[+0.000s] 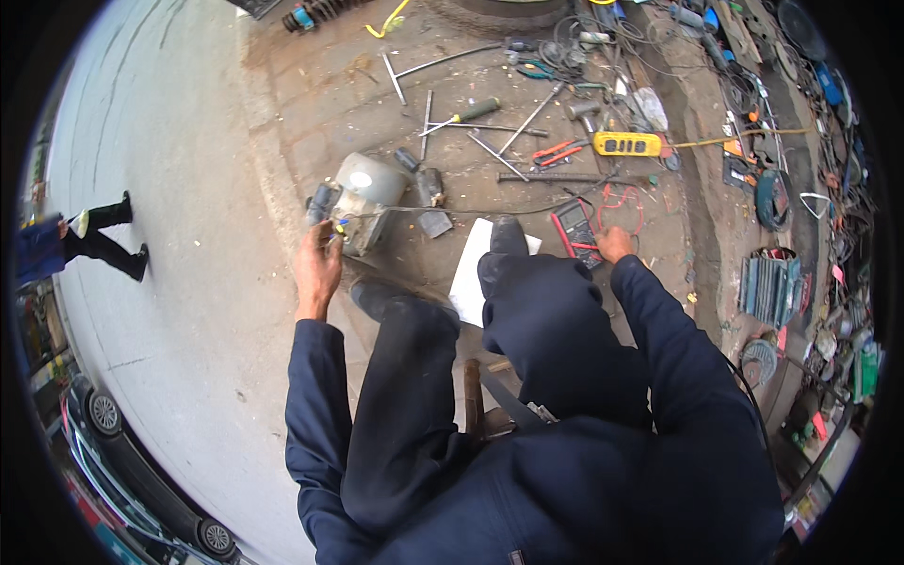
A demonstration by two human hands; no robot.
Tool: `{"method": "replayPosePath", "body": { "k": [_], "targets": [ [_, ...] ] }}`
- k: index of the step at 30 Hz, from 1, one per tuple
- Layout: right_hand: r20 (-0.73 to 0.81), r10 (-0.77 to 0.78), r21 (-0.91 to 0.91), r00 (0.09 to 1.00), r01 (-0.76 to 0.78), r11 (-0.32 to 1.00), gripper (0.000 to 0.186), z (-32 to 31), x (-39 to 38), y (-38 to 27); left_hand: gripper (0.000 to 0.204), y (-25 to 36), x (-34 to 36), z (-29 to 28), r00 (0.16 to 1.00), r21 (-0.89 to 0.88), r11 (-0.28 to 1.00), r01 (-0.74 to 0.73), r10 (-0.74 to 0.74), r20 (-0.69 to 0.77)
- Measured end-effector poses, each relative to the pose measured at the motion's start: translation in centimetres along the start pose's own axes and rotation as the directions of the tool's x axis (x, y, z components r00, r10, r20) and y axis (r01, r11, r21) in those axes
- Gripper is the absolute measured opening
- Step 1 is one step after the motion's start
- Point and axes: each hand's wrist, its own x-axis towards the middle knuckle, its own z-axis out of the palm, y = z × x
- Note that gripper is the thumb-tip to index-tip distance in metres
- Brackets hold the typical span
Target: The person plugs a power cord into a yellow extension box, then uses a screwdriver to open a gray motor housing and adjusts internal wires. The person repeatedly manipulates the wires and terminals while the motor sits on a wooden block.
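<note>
My left hand [318, 268] is at the near left side of a grey motor-like unit [369, 184] with a rounded, translucent-looking top. Thumb and fingers pinch a small blue-and-yellow piece [341, 226], too small to make out fully. By my right foot lies a red-and-black multimeter [572, 226], with red leads [621, 200] curling beyond it. My right hand [617, 245] is closed at the meter's right edge; a red test probe [584, 247] sticks out leftward from its fingers across the meter. The fingertips are partly hidden.
White paper [469, 273] lies under my right shoe. Farther off are a screwdriver [476, 111], T-handle wrenches [532, 118], red-handled pliers [560, 153] and a yellow power strip [627, 144]. Cluttered parts line the right. At left, a person [94, 226] walks and a dark car [132, 471] stands.
</note>
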Motion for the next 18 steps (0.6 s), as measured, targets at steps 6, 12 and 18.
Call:
{"method": "replayPosePath", "body": {
  "k": [6,12,18],
  "targets": [
    [-0.139,0.206,0.268,0.969,-0.163,0.95,0.035,-0.3,0.8,-0.3,0.042,1.9,-0.5,0.9,0.991,-0.021,0.999,-0.038,0.041,0.124],
    [-0.189,0.3,0.436,0.935,-0.194,0.879,0.036,0.4,2.4,-0.8,0.04,4.2,-0.6,-0.9,0.987,0.023,1.0,-0.008,0.004,0.16],
    [-0.32,0.284,0.599,0.904,-0.039,0.8,0.039,0.5,10.3,-1.1,0.041,5.5,2.0,-2.9,0.968,0.265,0.958,-0.106,0.039,0.247]
  ]
}}
